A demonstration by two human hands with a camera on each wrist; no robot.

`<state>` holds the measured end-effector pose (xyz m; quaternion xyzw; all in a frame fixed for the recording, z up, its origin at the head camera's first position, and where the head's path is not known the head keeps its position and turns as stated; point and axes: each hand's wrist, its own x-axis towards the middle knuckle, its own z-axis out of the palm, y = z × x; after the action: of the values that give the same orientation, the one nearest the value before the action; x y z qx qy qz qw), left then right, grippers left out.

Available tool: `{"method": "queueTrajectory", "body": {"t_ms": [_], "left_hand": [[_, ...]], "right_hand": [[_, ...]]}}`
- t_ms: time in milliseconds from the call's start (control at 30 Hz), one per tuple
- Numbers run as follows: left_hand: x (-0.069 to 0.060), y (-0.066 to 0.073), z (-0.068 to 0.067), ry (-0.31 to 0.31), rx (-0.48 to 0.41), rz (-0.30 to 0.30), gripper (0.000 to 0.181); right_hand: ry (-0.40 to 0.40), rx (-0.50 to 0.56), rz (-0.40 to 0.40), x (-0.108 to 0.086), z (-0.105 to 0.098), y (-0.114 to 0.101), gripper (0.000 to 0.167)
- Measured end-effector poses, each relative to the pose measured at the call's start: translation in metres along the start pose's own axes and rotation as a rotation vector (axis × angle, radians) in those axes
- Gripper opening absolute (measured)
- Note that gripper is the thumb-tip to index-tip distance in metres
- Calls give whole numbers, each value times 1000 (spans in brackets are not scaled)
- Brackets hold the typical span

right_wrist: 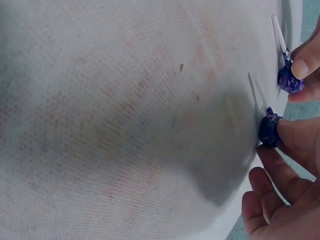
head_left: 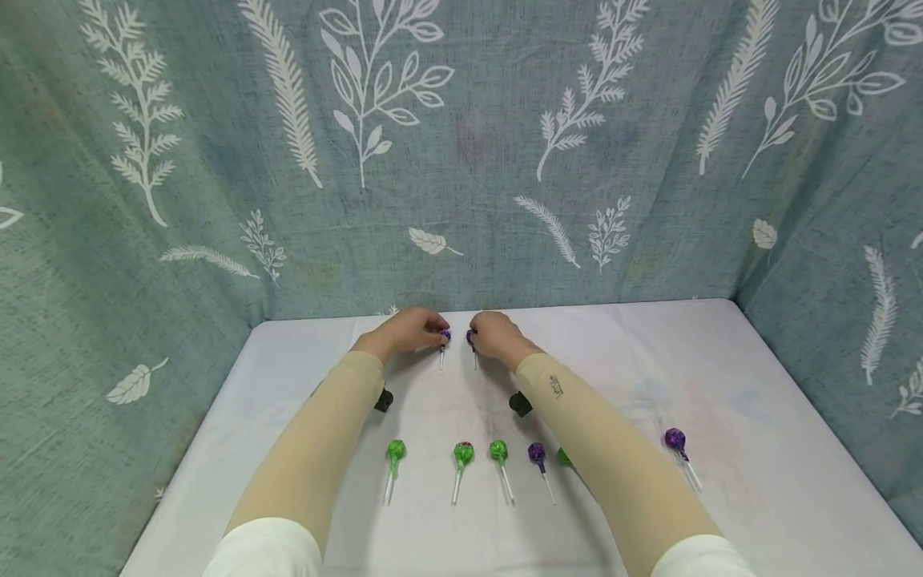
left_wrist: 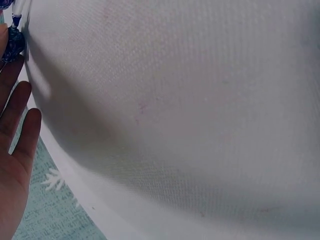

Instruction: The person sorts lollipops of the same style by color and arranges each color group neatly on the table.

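Lollipops (head_left: 464,453) with ball-shaped heads, shiny wrappers and thin white sticks are set out across a white, cloth-covered surface (head_left: 757,377). Nearest, the white fabric ends (head_left: 267,549) of the upper sleeves are seen, with a beige arm covering (head_left: 317,449) worn along each forearm. Between and beside the forearms, a loose row is formed: a green-wrapped lollipop (head_left: 396,449) at the left, two more green ones set closer together, a purple-wrapped lollipop (head_left: 537,453), a green one partly hidden by the right forearm, and, well apart at the right, another purple one. Farther on, a small black device (head_left: 520,403) is seen at each wrist.

Near the far edge, the left-hand purple lollipop (head_left: 445,334) is pinched by the head in the grip of the left hand (head_left: 405,330), between thumb and fingers. Just beside it, the right-hand purple lollipop (right_wrist: 270,129) is likewise pinched in the grip of the right hand (head_left: 497,335), between thumb and forefinger. The two heads are kept apart, and both sticks are pointed towards the near side. Behind, a grey-green fabric curtain (head_left: 476,232) is hung, printed with white leaves and sprigs.
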<state>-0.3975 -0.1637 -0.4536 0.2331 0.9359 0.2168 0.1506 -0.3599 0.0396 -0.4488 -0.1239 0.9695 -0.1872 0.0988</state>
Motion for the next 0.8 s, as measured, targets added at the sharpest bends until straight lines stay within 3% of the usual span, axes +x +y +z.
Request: {"method": "queueTrajectory", "body": {"t_ms": [300, 533, 800], "left_hand": [[-4, 1, -3, -3, -13, 0, 46], [-14, 9, -1, 57, -33, -13, 51], [-31, 42, 3, 154, -90, 118, 49]], "right_hand": [[-6, 52, -48, -12, -18, 0, 44], [4, 69, -151, -38, -38, 15, 45], [27, 138, -201, -72, -46, 37, 42]]}}
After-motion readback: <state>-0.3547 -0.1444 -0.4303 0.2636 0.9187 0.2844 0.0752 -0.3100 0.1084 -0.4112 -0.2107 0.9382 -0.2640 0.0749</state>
